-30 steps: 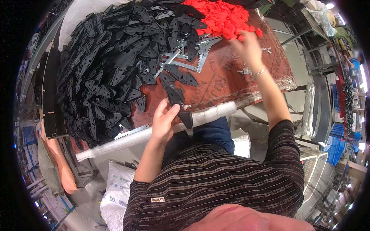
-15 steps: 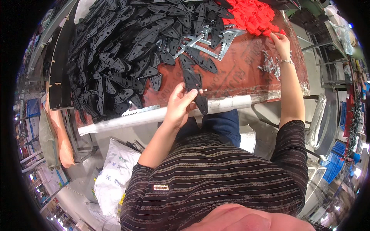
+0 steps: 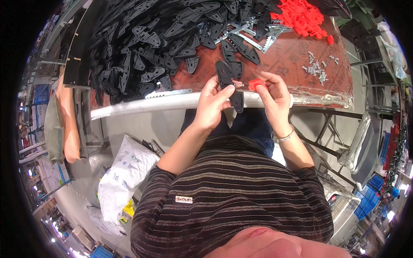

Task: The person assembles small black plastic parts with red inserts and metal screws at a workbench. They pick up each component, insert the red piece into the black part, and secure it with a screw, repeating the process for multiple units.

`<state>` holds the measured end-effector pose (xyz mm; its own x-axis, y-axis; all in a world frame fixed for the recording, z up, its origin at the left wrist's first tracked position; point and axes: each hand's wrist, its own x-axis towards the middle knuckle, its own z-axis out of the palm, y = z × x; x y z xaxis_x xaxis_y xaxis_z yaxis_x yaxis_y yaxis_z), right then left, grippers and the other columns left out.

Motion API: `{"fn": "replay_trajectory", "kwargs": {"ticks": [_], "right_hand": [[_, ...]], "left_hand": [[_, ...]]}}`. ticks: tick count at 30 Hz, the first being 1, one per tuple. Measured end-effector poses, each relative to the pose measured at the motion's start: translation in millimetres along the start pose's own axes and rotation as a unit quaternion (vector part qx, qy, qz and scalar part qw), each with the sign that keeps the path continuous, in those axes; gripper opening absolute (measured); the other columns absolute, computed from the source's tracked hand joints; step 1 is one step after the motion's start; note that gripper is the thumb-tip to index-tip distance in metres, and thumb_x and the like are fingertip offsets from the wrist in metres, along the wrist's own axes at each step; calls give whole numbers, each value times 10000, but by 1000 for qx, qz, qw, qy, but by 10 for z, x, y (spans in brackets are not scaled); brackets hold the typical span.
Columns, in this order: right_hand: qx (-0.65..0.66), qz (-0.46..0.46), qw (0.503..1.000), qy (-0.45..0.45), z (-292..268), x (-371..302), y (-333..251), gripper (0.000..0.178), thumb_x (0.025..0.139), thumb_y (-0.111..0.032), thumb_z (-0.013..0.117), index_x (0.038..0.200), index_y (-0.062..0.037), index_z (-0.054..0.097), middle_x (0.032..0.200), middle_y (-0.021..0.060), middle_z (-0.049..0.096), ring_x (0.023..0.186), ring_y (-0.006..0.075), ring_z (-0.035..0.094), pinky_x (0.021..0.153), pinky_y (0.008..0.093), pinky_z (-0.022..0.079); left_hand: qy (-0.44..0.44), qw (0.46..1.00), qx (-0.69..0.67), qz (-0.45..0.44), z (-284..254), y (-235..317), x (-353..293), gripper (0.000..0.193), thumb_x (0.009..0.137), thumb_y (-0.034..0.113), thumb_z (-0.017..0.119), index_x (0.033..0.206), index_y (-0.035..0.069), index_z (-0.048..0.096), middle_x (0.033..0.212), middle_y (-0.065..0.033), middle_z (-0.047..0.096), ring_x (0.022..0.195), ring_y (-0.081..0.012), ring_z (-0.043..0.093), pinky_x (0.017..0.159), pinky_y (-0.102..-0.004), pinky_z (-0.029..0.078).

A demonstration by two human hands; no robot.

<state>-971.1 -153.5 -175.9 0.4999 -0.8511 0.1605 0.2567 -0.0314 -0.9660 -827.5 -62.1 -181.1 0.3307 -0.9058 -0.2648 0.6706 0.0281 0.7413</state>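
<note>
Over the table's near edge, my left hand (image 3: 212, 103) grips a black plastic part (image 3: 225, 73) of long, pointed shape, thumb on top. A small light metal piece (image 3: 238, 84), perhaps a spring, shows at its side; its exact kind is unclear. Close by on the right, my right hand (image 3: 277, 98) pinches a small red plastic piece (image 3: 255, 84) between thumb and fingers. A narrow gap separates the red piece from the black part. Just beyond my left hand, another black part (image 3: 242, 49) lies on the brown tabletop (image 3: 284, 62).
A large heap of black parts (image 3: 146, 38) covers the table's left and middle. Toothed metal strips (image 3: 243, 32) lie beside it. Red pieces (image 3: 301, 17) are piled at the far right, with small metal springs or screws (image 3: 316, 69) nearer. White padding (image 3: 172, 101) wraps the front edge.
My right hand has come back from the red pile to my left hand, bringing a red piece. My left hand still holds the black part. The view has shifted slightly.
</note>
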Motion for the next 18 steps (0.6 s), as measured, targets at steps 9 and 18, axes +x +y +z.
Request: {"fn": "replay_trajectory", "kwargs": {"ticks": [9,18], "right_hand": [[-42,-88,991,95,198,-184,127,211,816,16,658,997,-4,549,1047,46,480,924,107,518,807,232,432],[-158,-179,966,100,277,-202,220,191,808,18,667,943,-16,536,964,45,477,858,103,493,749,232,426]], "left_hand": [[-25,996,9,80,68,-73,-95,270,876,7,572,1128,0,475,1036,-90,632,907,-125,623,731,-250,549],[-2,995,10,98,8,-98,-93,230,857,21,614,1067,-2,522,990,-81,642,870,-119,627,721,-238,534]]}}
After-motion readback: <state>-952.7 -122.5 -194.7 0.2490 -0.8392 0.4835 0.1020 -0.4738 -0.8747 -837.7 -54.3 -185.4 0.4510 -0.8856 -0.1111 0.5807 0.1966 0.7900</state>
